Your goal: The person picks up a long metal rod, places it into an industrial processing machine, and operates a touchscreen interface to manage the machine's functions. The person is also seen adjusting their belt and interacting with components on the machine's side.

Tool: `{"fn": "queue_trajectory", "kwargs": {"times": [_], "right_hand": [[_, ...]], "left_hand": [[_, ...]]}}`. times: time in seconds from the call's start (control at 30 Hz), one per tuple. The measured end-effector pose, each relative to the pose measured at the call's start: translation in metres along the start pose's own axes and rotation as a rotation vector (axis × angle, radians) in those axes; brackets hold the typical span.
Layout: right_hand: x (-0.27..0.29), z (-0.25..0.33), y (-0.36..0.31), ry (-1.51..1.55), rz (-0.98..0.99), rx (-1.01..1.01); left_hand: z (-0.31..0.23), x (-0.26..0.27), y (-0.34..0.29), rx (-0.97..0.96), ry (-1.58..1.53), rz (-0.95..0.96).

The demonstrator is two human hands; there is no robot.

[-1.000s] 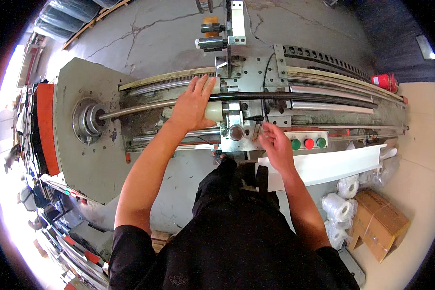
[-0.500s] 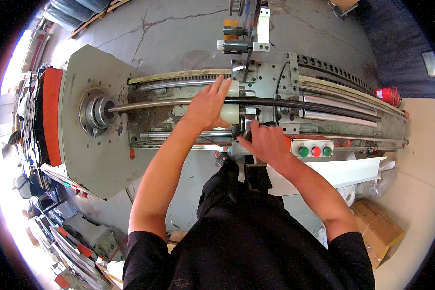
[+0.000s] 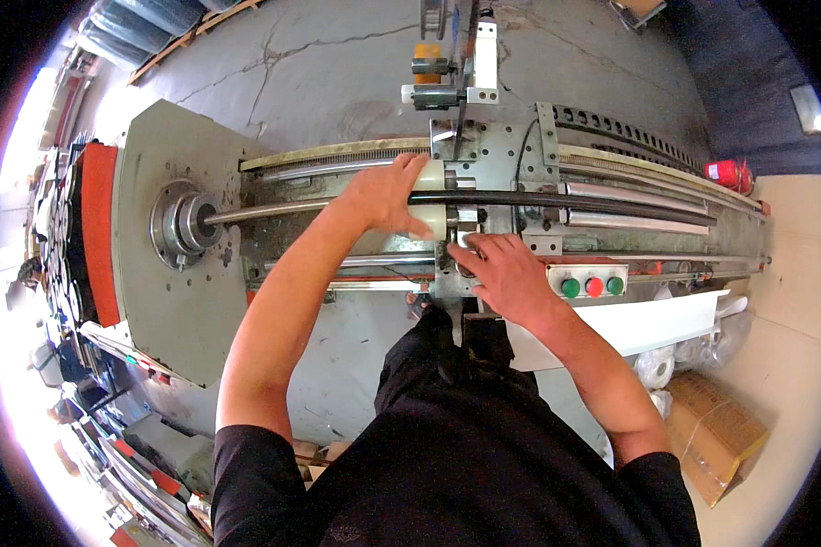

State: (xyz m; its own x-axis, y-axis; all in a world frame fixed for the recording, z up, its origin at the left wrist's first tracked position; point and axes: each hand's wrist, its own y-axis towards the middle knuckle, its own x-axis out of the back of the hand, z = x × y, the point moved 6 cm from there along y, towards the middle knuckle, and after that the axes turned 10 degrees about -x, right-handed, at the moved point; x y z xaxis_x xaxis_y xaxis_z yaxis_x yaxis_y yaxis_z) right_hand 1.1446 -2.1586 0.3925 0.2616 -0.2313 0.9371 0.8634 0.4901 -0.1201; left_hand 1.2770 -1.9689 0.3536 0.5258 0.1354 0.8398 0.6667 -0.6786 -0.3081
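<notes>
A long machine bed lies across in front of me. A bare metal rod (image 3: pixel 274 211) runs right from the round chuck (image 3: pixel 198 221). Past my left hand, a black tube (image 3: pixel 575 199) continues along the same line across the carriage (image 3: pixel 497 150). My left hand (image 3: pixel 379 201) lies over the rod, palm down, thumb spread from the fingers. Its fingertips are near the upper white roller (image 3: pixel 433 175), its thumb near the lower white roller (image 3: pixel 431 219). My right hand (image 3: pixel 511 278) is at the carriage's front edge, fingers loosely bent, thumb apart, with nothing visible in it.
A control box (image 3: pixel 593 281) with green and red buttons is right of my right hand. A grey housing (image 3: pixel 169 301) bears the chuck. An upright bracket (image 3: pixel 465 73) rises behind the carriage. A white sheet-like panel (image 3: pixel 648 325) and a cardboard box (image 3: pixel 716 433) are at the right.
My left hand has shifted slightly left and down along the rod. My right hand has loosened from the carriage front, its fingers now straighter. The view has moved a little.
</notes>
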Motion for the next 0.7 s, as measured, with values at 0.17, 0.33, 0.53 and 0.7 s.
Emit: {"fn": "queue_trajectory", "kwargs": {"times": [0.17,0.33,0.53,0.7], "right_hand": [[-0.004,-0.01,0.019,-0.099,0.105,-0.329],[-0.009,-0.039,0.006,0.061,0.044,-0.457],[-0.022,-0.062,-0.033,0.254,-0.091,-0.481],[-0.043,-0.076,-0.057,0.467,-0.111,-0.55]], "left_hand": [[-0.032,0.002,-0.013,-0.045,0.298,-0.095],[-0.02,0.0,-0.022,0.018,0.12,-0.165],[-0.025,-0.004,-0.024,0.006,0.112,-0.245],[-0.007,0.025,-0.029,0.139,-0.048,-0.324]]}}
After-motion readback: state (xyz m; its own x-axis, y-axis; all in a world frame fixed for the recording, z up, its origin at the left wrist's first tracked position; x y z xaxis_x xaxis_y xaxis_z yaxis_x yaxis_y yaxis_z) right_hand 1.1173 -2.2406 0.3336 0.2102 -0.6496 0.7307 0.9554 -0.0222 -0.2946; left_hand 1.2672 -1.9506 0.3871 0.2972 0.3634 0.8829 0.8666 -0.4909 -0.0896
